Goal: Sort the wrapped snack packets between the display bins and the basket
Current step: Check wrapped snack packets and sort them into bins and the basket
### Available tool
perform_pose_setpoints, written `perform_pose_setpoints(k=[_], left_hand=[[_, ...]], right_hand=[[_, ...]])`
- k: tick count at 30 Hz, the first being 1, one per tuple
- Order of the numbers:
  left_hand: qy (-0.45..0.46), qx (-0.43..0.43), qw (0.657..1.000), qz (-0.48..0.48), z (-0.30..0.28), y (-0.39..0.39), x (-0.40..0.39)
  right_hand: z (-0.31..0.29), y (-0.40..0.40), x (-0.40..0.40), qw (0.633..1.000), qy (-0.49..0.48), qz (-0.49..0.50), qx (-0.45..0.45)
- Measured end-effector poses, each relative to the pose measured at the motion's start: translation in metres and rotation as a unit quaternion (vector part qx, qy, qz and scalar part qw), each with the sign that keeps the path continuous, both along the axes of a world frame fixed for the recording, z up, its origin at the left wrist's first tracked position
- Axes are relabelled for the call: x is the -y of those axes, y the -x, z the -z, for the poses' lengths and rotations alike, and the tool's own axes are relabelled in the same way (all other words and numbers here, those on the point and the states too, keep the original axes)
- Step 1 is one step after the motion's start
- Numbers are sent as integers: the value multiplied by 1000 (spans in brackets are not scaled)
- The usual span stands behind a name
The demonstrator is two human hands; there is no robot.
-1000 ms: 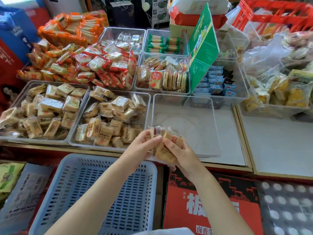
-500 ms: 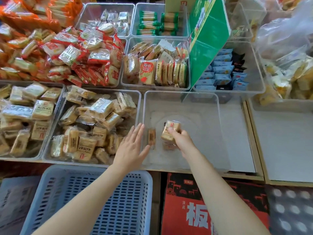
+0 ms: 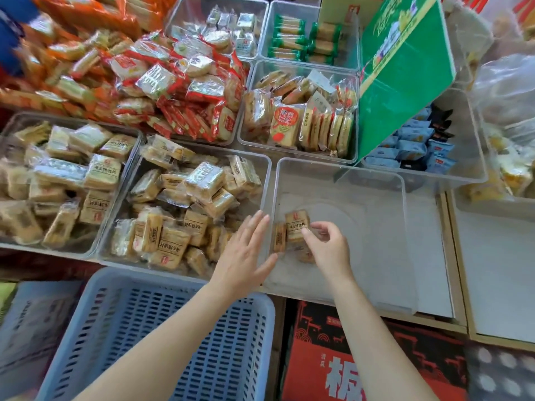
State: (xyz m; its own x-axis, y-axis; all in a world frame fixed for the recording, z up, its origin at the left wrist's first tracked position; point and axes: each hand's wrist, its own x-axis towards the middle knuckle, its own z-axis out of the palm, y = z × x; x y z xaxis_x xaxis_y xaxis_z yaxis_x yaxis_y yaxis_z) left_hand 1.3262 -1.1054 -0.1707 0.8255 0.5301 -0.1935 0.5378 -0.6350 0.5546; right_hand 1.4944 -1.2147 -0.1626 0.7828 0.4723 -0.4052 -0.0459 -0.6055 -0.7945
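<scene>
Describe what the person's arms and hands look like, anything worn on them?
Both forearms are bare, with no sleeves in view. The left hand and right hand wear no gloves, and no rings, watch or bracelets show. The fingernails look short and unpainted.

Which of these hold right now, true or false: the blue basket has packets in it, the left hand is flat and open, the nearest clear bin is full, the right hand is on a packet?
1. The blue slatted plastic basket holds packets. False: none show inside.
2. The left hand is open. True.
3. The near clear plastic bin is full. False: only a few packets.
4. The right hand fingers pinch a tan wrapped packet. True.
</scene>
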Motion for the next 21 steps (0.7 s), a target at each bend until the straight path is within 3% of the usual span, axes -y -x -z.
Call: perform_pose_setpoints(k=[2, 5, 7, 9, 12, 21], left_hand=[[-24, 82, 994, -66, -8, 24, -11], [-154, 154, 959, -180, -15, 65, -45], [-185, 135, 940, -254, -16, 87, -72], [-138, 87, 940, -300, -14, 102, -92], [-76, 11, 949, -307, -5, 111, -106], [-118, 67, 935, -328, 11, 116, -103]], right_hand=[[-23, 17, -18, 999, -33, -32, -2], [-43, 42, -59, 995, -61, -85, 0], [-47, 57, -89, 990, -72, -118, -7], [-45, 72, -118, 987, -67, -146, -19], [-36, 87, -148, 989, -24, -144, -36], [-37, 104, -183, 986, -6, -67, -153]])
